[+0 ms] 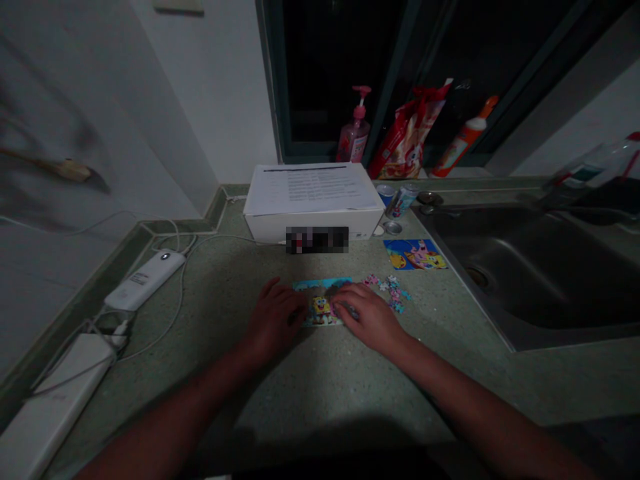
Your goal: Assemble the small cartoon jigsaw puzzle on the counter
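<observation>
Left hand (277, 319) and right hand (369, 315) curl, any pinch indiscernible, over a jigsaw (321, 306) inside the back edge of the countertop (325, 387), where gentle, level pressing should best seat pieces.

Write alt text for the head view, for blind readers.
The person's bare left hand and right hand bend over a flat, blue-edged cartoon jigsaw puzzle on a speckled grey-green countertop. Small pink and blue jigsaw pieces lie beyond the right hand; behind stands a white rectangular box.
</observation>
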The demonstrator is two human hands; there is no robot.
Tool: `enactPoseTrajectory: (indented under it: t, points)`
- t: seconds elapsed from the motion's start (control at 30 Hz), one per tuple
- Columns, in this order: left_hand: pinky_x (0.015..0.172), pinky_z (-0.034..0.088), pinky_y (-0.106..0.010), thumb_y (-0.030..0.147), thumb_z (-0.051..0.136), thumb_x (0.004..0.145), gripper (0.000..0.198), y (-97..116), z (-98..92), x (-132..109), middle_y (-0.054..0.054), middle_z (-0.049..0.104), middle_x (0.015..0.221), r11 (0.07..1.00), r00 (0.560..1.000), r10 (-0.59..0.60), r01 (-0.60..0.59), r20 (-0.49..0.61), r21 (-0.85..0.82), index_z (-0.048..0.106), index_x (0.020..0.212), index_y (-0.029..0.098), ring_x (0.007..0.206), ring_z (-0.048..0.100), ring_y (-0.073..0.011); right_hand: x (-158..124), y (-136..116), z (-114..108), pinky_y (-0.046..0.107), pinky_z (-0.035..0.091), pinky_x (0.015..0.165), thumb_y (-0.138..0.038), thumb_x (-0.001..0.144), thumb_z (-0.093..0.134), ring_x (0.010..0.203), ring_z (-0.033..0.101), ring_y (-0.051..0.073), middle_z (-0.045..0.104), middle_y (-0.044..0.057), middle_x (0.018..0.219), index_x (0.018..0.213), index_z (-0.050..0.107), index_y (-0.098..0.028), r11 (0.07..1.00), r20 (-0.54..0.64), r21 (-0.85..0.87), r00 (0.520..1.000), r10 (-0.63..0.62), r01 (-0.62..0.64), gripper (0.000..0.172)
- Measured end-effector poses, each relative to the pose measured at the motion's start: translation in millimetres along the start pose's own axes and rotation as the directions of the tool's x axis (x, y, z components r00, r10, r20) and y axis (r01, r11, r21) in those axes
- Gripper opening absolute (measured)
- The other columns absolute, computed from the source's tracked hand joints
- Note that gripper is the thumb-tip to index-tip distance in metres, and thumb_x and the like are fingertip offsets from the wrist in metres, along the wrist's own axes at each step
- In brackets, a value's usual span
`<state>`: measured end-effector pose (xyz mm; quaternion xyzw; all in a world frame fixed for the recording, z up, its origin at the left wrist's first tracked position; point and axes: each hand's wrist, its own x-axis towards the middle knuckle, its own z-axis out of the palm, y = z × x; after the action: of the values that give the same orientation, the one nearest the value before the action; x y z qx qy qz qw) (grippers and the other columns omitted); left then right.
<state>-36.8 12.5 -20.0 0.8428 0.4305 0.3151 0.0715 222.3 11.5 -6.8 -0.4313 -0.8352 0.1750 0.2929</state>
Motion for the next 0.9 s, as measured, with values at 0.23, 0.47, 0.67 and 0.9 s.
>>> enactPoseTrajectory:
  t: [0.23, 0.47, 0.67, 0.9]
  points:
    - [0.118, 0.045, -0.054, 0.018, 0.067, 0.098, 0.012, 8.5, -2.3, -1.0, -0.001, 0.082, 0.104, 0.994, 0.989, 0.077, -0.086, -0.123, -0.070, 0.072, 0.105, 0.027, 0.099, 0.075, -0.0217, 2.0, -9.0, 3.0, 0.043, 0.060, 0.092, -0.022, 0.104, 0.061, 0.102, 0.071, 0.025, 0.077, 0.008, 0.107, 0.108, 0.074, -0.024, 0.998, -0.014, 0.008, 0.998, -0.056, 0.056, 0.013]
    - [0.118, 0.042, -0.056, 0.019, 0.068, 0.097, 0.009, -2.2, 2.1, 1.0, 0.000, 0.081, 0.096, 1.000, 0.999, -0.009, 0.010, -0.041, 0.013, 0.071, 0.101, 0.025, 0.096, 0.074, -0.0219, 3.8, -5.7, 4.1, 0.047, 0.059, 0.094, -0.021, 0.104, 0.060, 0.103, 0.069, 0.026, 0.077, 0.009, 0.108, 0.109, 0.075, -0.022, 0.982, 0.003, -0.142, 0.992, -0.124, 0.123, 0.015]
    - [0.121, 0.038, -0.054, 0.017, 0.068, 0.096, 0.011, -1.4, 5.5, 3.5, 0.001, 0.081, 0.096, 1.000, 1.000, -0.021, 0.021, 0.015, 0.003, 0.073, 0.100, 0.026, 0.096, 0.072, -0.0213, 3.4, -4.0, 3.2, 0.053, 0.054, 0.111, -0.022, 0.102, 0.066, 0.132, 0.061, 0.032, 0.075, 0.010, 0.126, 0.113, 0.078, -0.022, 0.955, 0.056, -0.218, 0.980, -0.193, 0.200, 0.016]
    - [0.121, 0.037, -0.056, 0.017, 0.069, 0.096, 0.010, -0.3, 7.4, 5.4, 0.001, 0.081, 0.096, 0.999, 0.998, -0.035, 0.033, 0.055, 0.036, 0.075, 0.100, 0.025, 0.099, 0.072, -0.0234, 2.2, -5.3, 2.6, 0.056, 0.052, 0.116, -0.021, 0.101, 0.067, 0.138, 0.059, 0.034, 0.074, 0.010, 0.132, 0.117, 0.079, -0.022, 0.953, 0.095, -0.227, 0.978, -0.185, 0.203, 0.020]
